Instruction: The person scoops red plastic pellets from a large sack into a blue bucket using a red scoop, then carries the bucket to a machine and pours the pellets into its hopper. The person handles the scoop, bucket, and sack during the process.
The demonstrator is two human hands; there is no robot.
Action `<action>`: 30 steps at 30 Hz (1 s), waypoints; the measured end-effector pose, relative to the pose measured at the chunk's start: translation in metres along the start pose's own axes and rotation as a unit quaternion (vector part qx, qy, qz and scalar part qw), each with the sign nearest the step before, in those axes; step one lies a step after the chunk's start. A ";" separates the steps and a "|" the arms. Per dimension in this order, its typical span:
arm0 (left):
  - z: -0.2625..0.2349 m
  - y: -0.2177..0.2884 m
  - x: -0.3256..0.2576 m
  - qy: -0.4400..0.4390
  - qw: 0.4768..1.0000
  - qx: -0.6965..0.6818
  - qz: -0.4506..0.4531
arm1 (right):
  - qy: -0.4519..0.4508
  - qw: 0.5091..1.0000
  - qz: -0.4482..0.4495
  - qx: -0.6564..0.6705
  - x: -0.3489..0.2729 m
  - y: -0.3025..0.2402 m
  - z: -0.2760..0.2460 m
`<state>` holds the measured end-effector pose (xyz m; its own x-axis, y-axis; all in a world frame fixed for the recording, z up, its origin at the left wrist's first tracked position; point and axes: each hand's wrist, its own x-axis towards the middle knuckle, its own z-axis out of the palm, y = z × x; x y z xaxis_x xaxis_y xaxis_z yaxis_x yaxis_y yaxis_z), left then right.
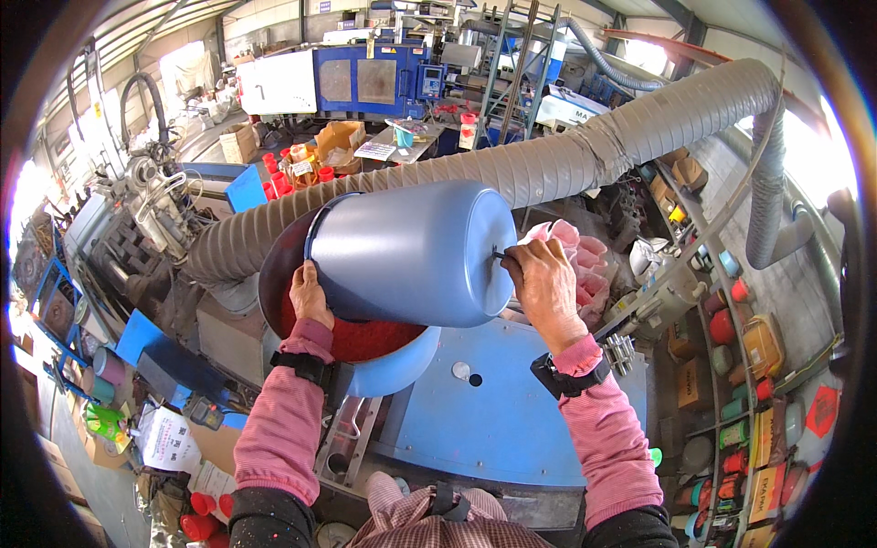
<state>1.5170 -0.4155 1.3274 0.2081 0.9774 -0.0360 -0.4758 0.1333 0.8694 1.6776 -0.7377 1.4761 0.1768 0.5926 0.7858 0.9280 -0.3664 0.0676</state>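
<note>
A smooth blue-grey drum (402, 247) lies tilted on its side above a round blue hopper (395, 373). The drum's rimmed end faces left, and its closed end faces right. My left hand (311, 296) is closed on the drum's rim from below. With bent fingers, my right hand (546, 285) grips a small dark handle (498, 254) at the middle of the closed end. Bright red loose material (373, 342) shows inside the hopper under the drum. The drum hides the hopper's far part and its own inside.
A wide ribbed grey duct (548, 169) arches behind the drum. Pink bags (585, 265) stand beyond my right hand, above a blue metal platform (512, 393). Shelves with colourful containers (731, 411) line the right; a blue machine (370, 73) stands at the back.
</note>
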 end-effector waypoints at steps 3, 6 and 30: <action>0.000 -0.003 0.003 0.001 1.000 -0.012 0.001 | -0.006 1.000 -0.005 -0.006 -0.004 0.004 0.000; 0.000 -0.007 0.006 -0.012 1.000 -0.020 0.006 | 0.010 1.000 -0.004 -0.003 -0.010 0.004 0.008; -0.007 -0.012 0.007 -0.011 1.000 -0.017 0.018 | 0.002 0.974 0.138 0.181 -0.032 -0.012 0.024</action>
<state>1.5180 -0.4086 1.3132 0.2080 0.9781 0.0060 -0.5117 0.1036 0.8529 1.6689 -0.7352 1.4360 0.4346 0.5040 0.7464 0.9006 -0.2341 -0.3663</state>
